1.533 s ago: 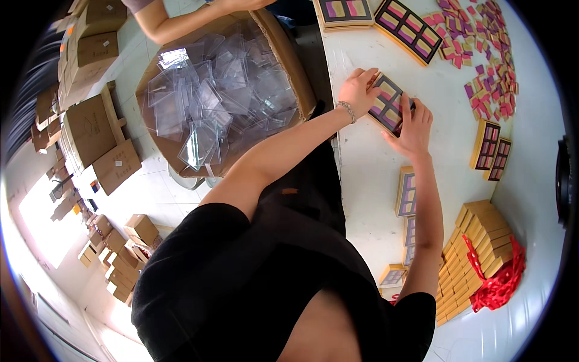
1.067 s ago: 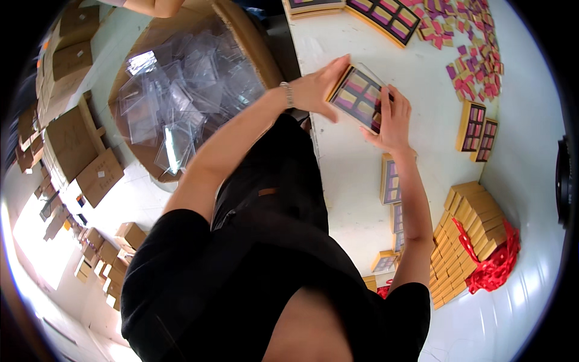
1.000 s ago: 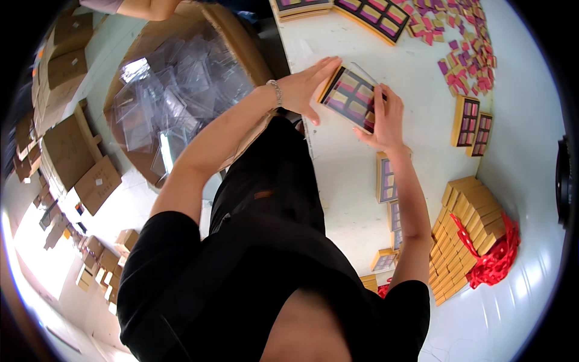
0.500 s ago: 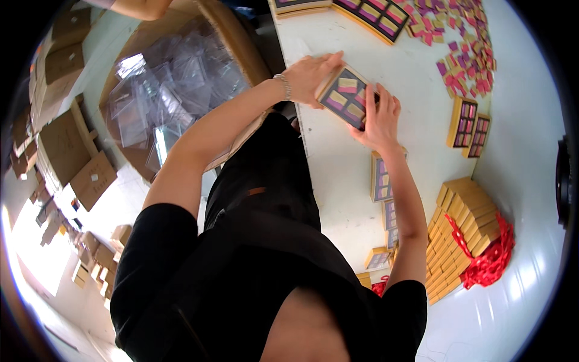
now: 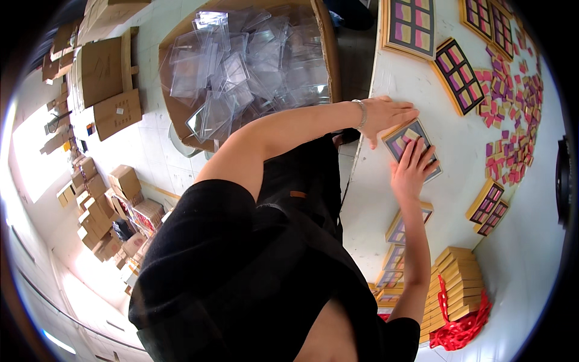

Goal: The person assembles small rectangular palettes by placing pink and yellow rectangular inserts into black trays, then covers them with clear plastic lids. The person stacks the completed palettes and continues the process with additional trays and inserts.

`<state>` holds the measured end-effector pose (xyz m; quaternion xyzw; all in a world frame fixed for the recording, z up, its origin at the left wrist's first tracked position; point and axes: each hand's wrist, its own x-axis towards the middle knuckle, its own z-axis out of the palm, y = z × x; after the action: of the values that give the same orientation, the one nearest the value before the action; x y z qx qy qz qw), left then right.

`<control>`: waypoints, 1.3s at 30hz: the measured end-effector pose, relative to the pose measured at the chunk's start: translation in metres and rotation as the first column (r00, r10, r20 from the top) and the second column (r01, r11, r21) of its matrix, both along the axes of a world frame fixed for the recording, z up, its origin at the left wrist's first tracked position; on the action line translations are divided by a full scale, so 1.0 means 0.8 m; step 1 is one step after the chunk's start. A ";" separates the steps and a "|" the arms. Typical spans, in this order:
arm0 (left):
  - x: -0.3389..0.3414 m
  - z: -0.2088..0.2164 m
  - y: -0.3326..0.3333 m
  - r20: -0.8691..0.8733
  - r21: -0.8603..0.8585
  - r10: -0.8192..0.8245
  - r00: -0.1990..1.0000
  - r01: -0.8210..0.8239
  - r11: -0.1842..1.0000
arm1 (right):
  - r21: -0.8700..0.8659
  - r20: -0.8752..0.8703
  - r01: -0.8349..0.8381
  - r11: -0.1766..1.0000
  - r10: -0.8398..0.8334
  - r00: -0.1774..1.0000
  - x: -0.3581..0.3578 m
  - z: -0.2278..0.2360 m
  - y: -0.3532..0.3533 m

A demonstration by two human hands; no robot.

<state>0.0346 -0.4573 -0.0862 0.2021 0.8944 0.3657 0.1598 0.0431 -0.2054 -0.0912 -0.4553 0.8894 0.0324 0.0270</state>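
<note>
A shallow tan-edged box (image 5: 395, 143) with a dark insert and pink, purple and cream pieces lies tilted on the white table (image 5: 368, 199). A pale sheen covers its top; whether that is a clear lid I cannot tell. My left hand (image 5: 385, 116), with a bracelet at the wrist, reaches along the box's far left edge, its fingers stretched out. Across the right part of the box lies my right hand (image 5: 414, 164), fingers spread and hiding some of the pieces.
Left of the table a large carton (image 5: 333, 54) holds many clear plastic covers (image 5: 238, 69). Filled boxes (image 5: 459, 77) and loose coloured pieces (image 5: 512, 114) cover the far right. Stacked tan boxes (image 5: 455, 283), red cords (image 5: 464, 329) and more filled boxes (image 5: 395, 256) sit nearer.
The view has swung, so everything appears further right. The box, tilted up between both hands before, now lies flatter on the table. My right fingers have moved onto its top.
</note>
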 end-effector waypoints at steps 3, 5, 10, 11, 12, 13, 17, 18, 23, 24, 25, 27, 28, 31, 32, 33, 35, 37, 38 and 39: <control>0.056 -0.004 -0.042 -0.148 0.290 0.288 0.946 -0.237 0.927 | -0.007 0.090 0.044 0.999 -0.043 0.995 0.003 0.011 -0.003; 0.109 0.007 -0.077 0.112 -0.069 0.676 0.728 -0.673 0.736 | -0.024 -0.005 0.032 0.999 -0.032 0.999 0.005 -0.004 0.001; 0.141 -0.140 -0.221 0.056 -0.289 0.956 0.289 -0.912 0.293 | -0.074 -0.069 0.073 0.995 -0.078 0.995 0.007 -0.015 0.001; 0.119 -0.170 -0.234 0.157 -0.196 0.967 0.198 -0.954 0.227 | -0.077 -0.061 0.088 0.993 -0.092 0.994 0.007 -0.015 -0.003; 0.082 -0.190 -0.235 0.189 -0.194 0.979 0.080 -0.974 0.117 | -0.068 -0.059 0.115 0.991 -0.119 0.991 0.010 -0.015 -0.003; 0.053 -0.212 -0.235 0.224 -0.197 0.973 -0.048 -0.980 -0.003 | -0.069 -0.051 0.127 0.989 -0.131 0.990 0.013 -0.015 -0.001; -0.016 -0.299 -0.263 0.261 -0.476 0.909 -0.325 -0.863 -0.171 | -0.076 -0.055 0.181 0.981 -0.185 0.981 0.040 -0.015 0.024; -0.015 -0.314 -0.285 0.308 -0.505 0.942 -0.132 -0.862 0.045 | -0.073 -0.050 0.196 0.978 -0.200 0.979 0.054 -0.014 0.037; -0.022 -0.284 -0.327 0.606 -0.384 0.795 0.010 -0.872 0.304 | -0.063 -0.025 0.285 0.956 -0.287 0.958 0.089 -0.015 0.051; -0.021 -0.290 -0.334 0.621 -0.403 0.783 -0.037 -0.872 0.279 | -0.069 -0.024 0.282 0.957 -0.284 0.958 0.090 -0.016 0.050; -0.020 -0.300 -0.339 0.634 -0.424 0.769 -0.083 -0.869 0.255 | -0.074 -0.024 0.280 0.957 -0.283 0.959 0.091 -0.016 0.049; -0.029 -0.302 -0.330 0.683 -0.399 0.721 -0.116 -0.886 0.235 | -0.066 -0.032 0.290 0.955 -0.292 0.956 0.092 -0.017 0.047; -0.034 -0.303 -0.323 0.716 -0.356 0.690 -0.104 -0.905 0.234 | -0.055 -0.034 0.300 0.952 -0.302 0.953 0.093 -0.017 0.046; -0.027 -0.318 -0.326 0.697 -0.217 0.712 -0.078 -0.970 0.106 | -0.081 -0.021 0.300 0.951 -0.302 0.953 0.087 -0.015 0.044; -0.021 -0.323 -0.329 0.689 -0.205 0.716 -0.115 -0.978 0.040 | -0.091 -0.015 0.304 0.948 -0.307 0.952 0.089 -0.016 0.044; -0.013 -0.323 -0.324 0.687 -0.197 0.712 -0.149 -0.980 -0.015 | -0.081 -0.018 0.303 0.950 -0.305 0.952 0.091 -0.015 0.048; 0.005 -0.309 -0.316 0.687 -0.212 0.708 -0.164 -0.977 -0.021 | -0.045 -0.033 0.320 0.946 -0.322 0.946 0.092 -0.020 0.056; 0.039 -0.264 -0.312 0.755 -0.211 0.649 -0.092 -0.972 0.107 | -0.047 -0.003 0.397 0.917 -0.397 0.918 0.098 -0.015 0.062; 0.058 -0.227 -0.301 0.806 -0.167 0.588 -0.068 -0.979 0.116 | -0.053 0.004 0.441 0.896 -0.441 0.897 0.102 -0.015 0.065; 0.084 -0.194 -0.312 0.885 -0.128 0.466 -0.004 -0.963 0.236 | -0.070 0.005 0.455 0.887 -0.456 0.890 0.103 -0.014 0.069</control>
<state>0.1019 -0.7068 -0.2414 -0.4802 0.5177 0.6651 0.2432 0.1257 -0.1498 -0.1024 -0.2344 0.9721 -0.0033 0.0130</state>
